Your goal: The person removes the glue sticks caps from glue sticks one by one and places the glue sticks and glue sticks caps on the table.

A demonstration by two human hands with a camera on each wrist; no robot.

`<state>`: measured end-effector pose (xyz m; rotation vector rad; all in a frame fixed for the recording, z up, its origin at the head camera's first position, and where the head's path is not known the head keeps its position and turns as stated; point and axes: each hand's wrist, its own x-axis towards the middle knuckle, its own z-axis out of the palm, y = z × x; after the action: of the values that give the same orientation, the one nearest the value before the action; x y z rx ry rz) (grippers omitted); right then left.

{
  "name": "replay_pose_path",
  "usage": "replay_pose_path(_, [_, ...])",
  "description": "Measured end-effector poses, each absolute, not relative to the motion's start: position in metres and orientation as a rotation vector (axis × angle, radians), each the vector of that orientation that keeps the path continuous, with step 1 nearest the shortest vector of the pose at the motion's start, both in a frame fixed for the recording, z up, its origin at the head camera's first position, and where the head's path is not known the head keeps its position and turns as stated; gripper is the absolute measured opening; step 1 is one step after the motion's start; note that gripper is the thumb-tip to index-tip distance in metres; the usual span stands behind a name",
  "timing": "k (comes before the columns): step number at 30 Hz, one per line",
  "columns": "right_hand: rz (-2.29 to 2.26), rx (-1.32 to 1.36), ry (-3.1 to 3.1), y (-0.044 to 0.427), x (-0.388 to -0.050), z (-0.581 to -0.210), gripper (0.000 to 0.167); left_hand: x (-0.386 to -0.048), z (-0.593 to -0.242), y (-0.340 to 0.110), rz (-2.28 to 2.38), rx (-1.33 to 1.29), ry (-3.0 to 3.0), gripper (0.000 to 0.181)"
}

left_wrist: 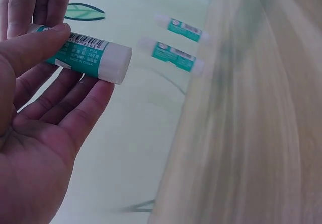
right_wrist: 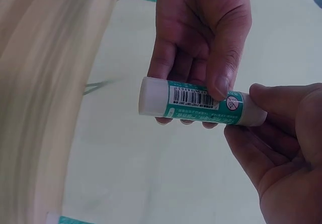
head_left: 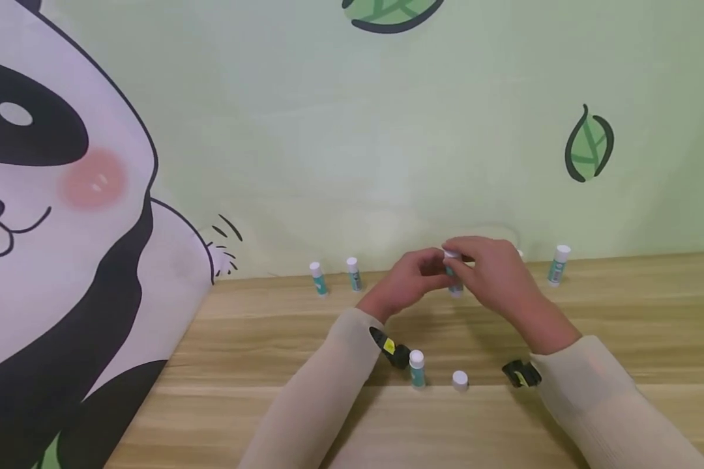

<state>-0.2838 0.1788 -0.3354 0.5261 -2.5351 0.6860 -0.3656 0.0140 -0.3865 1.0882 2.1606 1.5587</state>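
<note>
A glue stick (right_wrist: 193, 102) with a teal label and white ends is held upright above the wooden table, between both hands. My left hand (head_left: 413, 280) grips its body, thumb on one side and fingers on the other, as the left wrist view shows with the left hand (left_wrist: 45, 138) close up. The right hand (head_left: 495, 273) pinches the white cap at the top; in the right wrist view this hand (right_wrist: 292, 143) has thumb and fingertips on that end. A loose white cap (head_left: 460, 380) sits on the table near an upright glue stick (head_left: 417, 370).
Two glue sticks, one (head_left: 319, 279) beside another (head_left: 354, 274), stand at the back left by the wall. Another glue stick (head_left: 558, 266) stands at the back right, and a white tip (head_left: 520, 255) shows behind the right hand. A panda-printed backdrop (head_left: 387, 130) rises behind the table (head_left: 258, 391).
</note>
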Motion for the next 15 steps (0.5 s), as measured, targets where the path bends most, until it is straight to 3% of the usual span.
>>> replay_pose_path(15, [0.728, 0.592, -2.436, 0.166, -0.257, -0.309, 0.027, -0.336, -0.352, -0.01, 1.574, 1.131, 2.148, 0.034])
